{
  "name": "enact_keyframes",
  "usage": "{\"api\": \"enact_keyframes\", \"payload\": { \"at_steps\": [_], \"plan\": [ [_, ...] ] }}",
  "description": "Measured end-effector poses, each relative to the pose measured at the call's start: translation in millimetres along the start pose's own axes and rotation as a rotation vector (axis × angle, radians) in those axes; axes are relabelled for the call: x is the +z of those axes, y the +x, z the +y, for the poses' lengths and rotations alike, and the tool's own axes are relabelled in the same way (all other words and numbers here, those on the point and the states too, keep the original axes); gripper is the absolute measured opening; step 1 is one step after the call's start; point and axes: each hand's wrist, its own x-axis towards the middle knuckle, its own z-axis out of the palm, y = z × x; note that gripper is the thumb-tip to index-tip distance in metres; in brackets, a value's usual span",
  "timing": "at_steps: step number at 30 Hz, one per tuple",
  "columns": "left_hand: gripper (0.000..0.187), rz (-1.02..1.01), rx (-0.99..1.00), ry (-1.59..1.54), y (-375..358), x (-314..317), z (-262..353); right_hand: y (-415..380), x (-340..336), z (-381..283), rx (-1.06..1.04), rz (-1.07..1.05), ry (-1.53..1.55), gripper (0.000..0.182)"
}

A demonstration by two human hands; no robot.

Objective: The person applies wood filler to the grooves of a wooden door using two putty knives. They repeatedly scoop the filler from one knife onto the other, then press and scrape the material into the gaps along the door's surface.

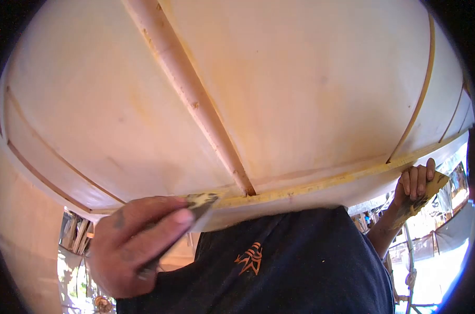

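A large pale plywood panel (300, 89) fills the view, with a wooden batten (195, 99) running down it to a near edge smeared with yellowish filler (321, 184). My left hand (125, 246) is closed on a putty knife (200, 203) whose filler-coated blade tip rests at that edge, left of the batten's end. My right hand (416, 183) curls over the same edge far to the right, fingers on top, pinning a flat yellowish piece (434, 189) against it. My dark shirt with an orange logo (279, 261) sits just below the edge.
Thin wooden strips (418, 99) cross the panel at right and left (43, 162). Below the edge, bright outdoor ground, stacked timber (75, 233) and sheeting (452, 230) show on both sides.
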Motion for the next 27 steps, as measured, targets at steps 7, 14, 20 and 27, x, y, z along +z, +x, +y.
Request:
{"api": "enact_keyframes", "payload": {
  "at_steps": [7, 14, 20, 27],
  "plan": [
    [0.045, -0.042, 0.041, 0.574, -10.0, 17.2, 21.0, -4.2, 4.6, 8.8, -0.110, 0.107, -0.098, 0.015],
    [0.041, -0.107, -0.066, 0.619, -9.1, 46.6, 42.1, -3.1, 5.4, 10.0, -0.114, 0.100, -0.098, 0.011],
    [0.046, -0.116, -0.022, 0.625, -13.3, 74.9, 39.7, -4.8, 1.2, 8.4, -0.099, 0.077, -0.133, 0.013],
    [0.047, -0.206, -0.131, 0.437, -2.9, 69.9, 47.4, -5.4, -0.3, 7.9, -0.082, 0.043, -0.116, 0.013]
  ]
}}
